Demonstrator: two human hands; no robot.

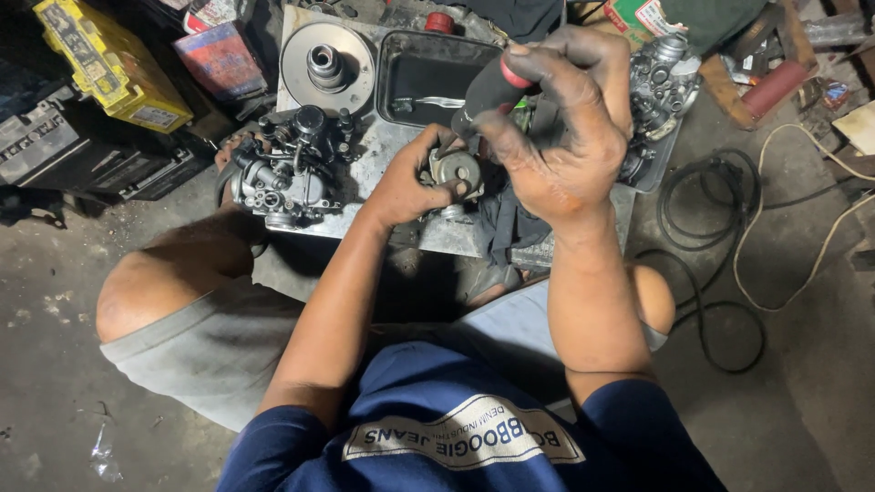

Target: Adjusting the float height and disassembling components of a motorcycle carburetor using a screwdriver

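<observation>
Grey metal carburettor part (454,173), near the metal sheet's (383,150) front edge, gripped by my left hand (406,187) | right hand (556,137), fingers curled round the black-and-red screwdriver handle (492,87) | step, I judge: driving a screw; tip hidden | next: steady the part, keep the tool upright.

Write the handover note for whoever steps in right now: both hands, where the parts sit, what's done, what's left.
Left hand: grip closed on a small round metal part, held steady over the metal work plate.
Right hand: grip closed on a screwdriver with a black and red handle, tip pointing down at that part.
Nearby: a carburetor to the left on the plate, a black tray behind, a round disc beside it.
Done: the small part is off and in hand.
Left: screwdriver work on it appears unfinished; the tip is hidden.
</observation>
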